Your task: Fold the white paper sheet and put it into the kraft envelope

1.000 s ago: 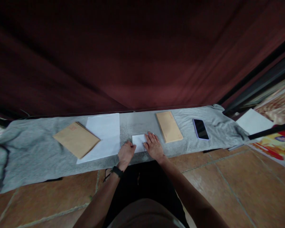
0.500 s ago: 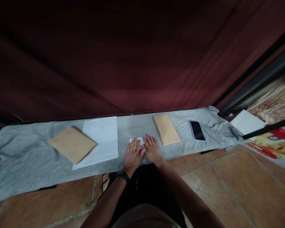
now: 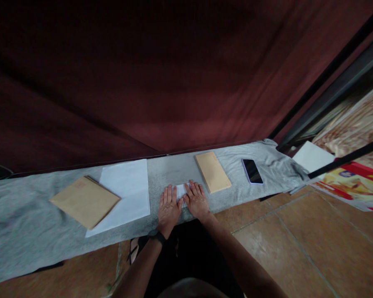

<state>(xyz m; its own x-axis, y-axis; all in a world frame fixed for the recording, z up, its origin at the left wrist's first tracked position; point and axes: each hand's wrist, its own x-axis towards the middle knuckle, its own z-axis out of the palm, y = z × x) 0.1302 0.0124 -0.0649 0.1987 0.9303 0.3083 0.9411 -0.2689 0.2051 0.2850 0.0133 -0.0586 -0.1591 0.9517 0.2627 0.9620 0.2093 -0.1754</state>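
My left hand (image 3: 169, 207) and right hand (image 3: 198, 202) lie spread, palms down, on the small white paper (image 3: 180, 191) beneath them, which looks already folded. Left of my left hand, large white sheets (image 3: 130, 188) lie as yet unfolded, partly under brown envelopes (image 3: 85, 201); just right of my right hand sits a tan envelope stack (image 3: 213, 171).
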